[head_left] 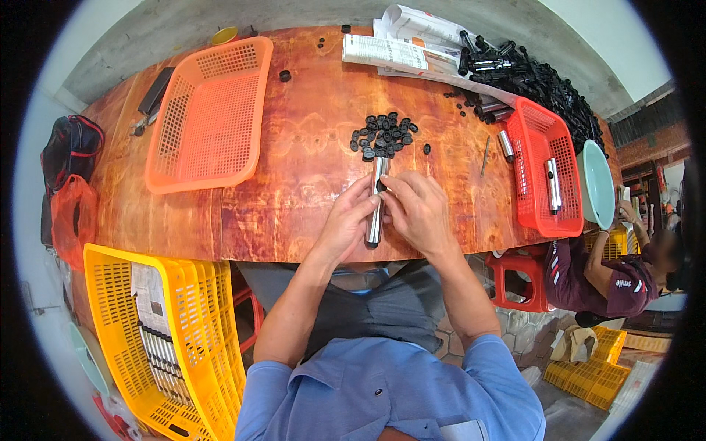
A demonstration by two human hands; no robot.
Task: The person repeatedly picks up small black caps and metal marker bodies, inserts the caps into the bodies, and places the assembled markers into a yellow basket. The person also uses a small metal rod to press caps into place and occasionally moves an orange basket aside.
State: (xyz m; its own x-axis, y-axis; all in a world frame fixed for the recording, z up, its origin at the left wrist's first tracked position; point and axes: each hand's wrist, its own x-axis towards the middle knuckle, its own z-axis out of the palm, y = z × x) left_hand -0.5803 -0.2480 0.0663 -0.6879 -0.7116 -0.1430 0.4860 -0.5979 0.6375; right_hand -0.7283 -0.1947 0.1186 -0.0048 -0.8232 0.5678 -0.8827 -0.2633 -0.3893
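A shiny metal tube (374,223) with a black end lies lengthwise before me, over the near part of the table. Around its left side, my left hand (344,217) is closed on it. My right hand (417,211) presses its fingers to the tube's upper part, at a dark spot on the metal; whether a small piece is pinched there I cannot make out. Just beyond the tube's far end sits a loose pile of small black plastic caps (384,134), with one cap (426,148) apart to the right.
An orange basket (254,117) stands left; a red basket (523,184) holding metal tubes stands right, beside a pale green basin (597,184). Black-ended parts (529,81) are heaped at the far right near paper sheets (386,53). Yellow crates (202,316) stand lower left. A person (610,275) sits at right.
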